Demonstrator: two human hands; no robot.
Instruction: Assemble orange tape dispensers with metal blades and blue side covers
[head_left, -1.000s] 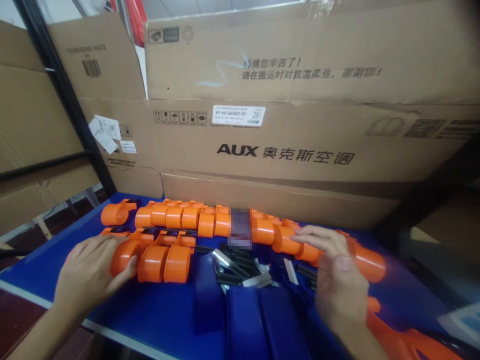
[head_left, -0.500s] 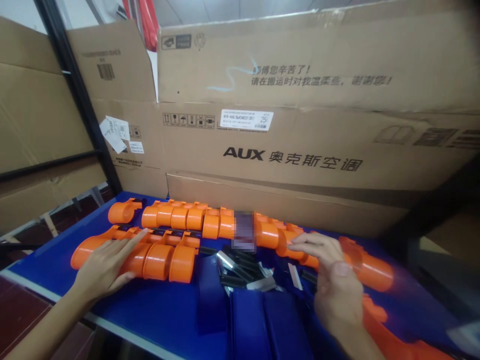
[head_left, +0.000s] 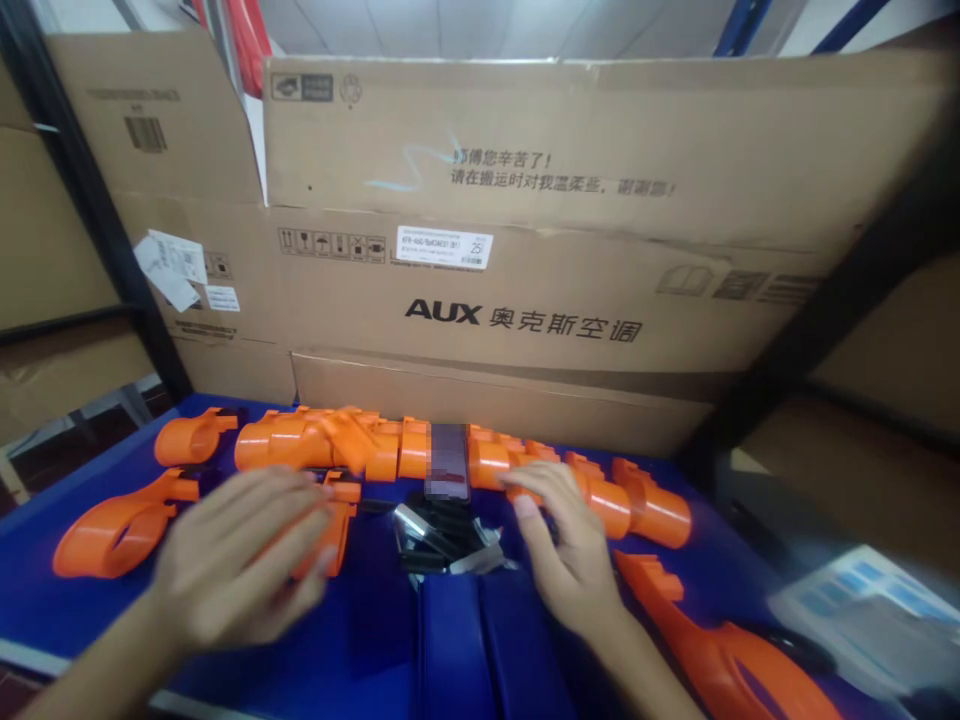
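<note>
My left hand, blurred by motion, curls its fingers over orange plastic loops at the front left, with orange showing between the fingers and under the thumb. To its left, a wider loop leans on its side. A blurred, tilted orange piece lies above the hand, against the back row. My right hand has thumb and fingers apart, its fingertips at the back row's orange loops; contact is unclear. Between the hands lie black and silver strips.
Dark blue flat pouches lie at the front middle. A phone-like dark slab, partly pixelated, stands within the back row. A large orange loop and a clear plastic packet sit at the right. A cardboard wall closes off the back.
My view has turned right. The left hand has gone from lying flat on the front row to curled over it, and that row's loops are displaced. The right hand has moved nearer the middle.
</note>
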